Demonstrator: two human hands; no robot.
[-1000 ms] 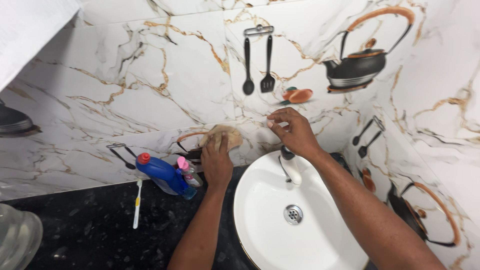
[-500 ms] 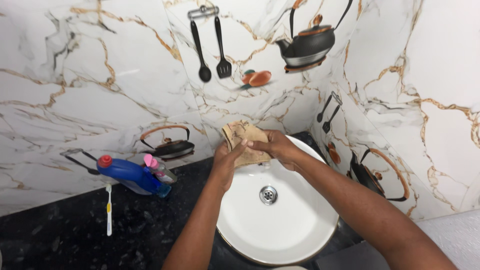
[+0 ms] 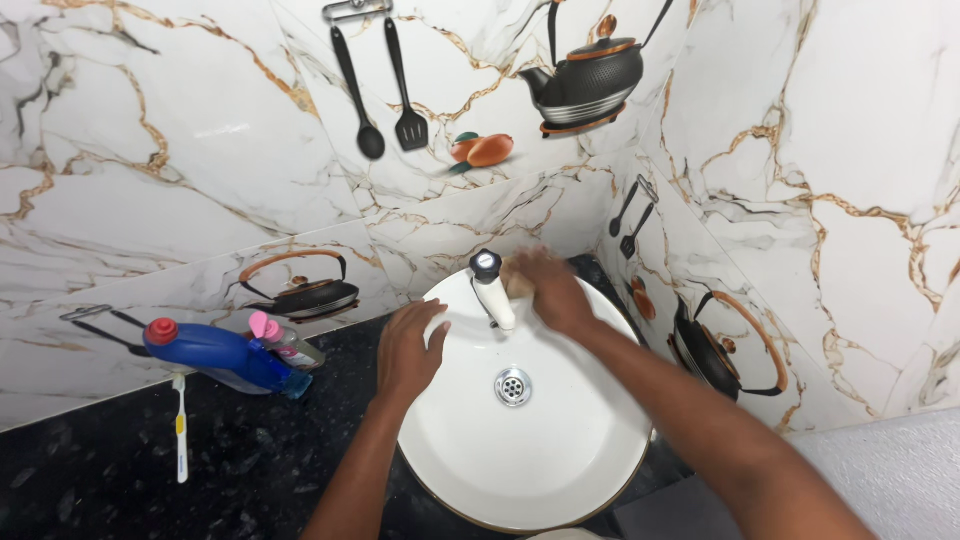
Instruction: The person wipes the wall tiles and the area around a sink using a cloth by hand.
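Near the centre of the frame, the right hand presses a tan cloth against the back rim of the white sink, fingers curled over it and blurred. Only a small piece of cloth shows, at the fingertips just right of the white tap. The left hand rests flat on the sink's left rim, fingers together. At left, on the black counter, lie 1 blue bottle and 1 toothbrush.
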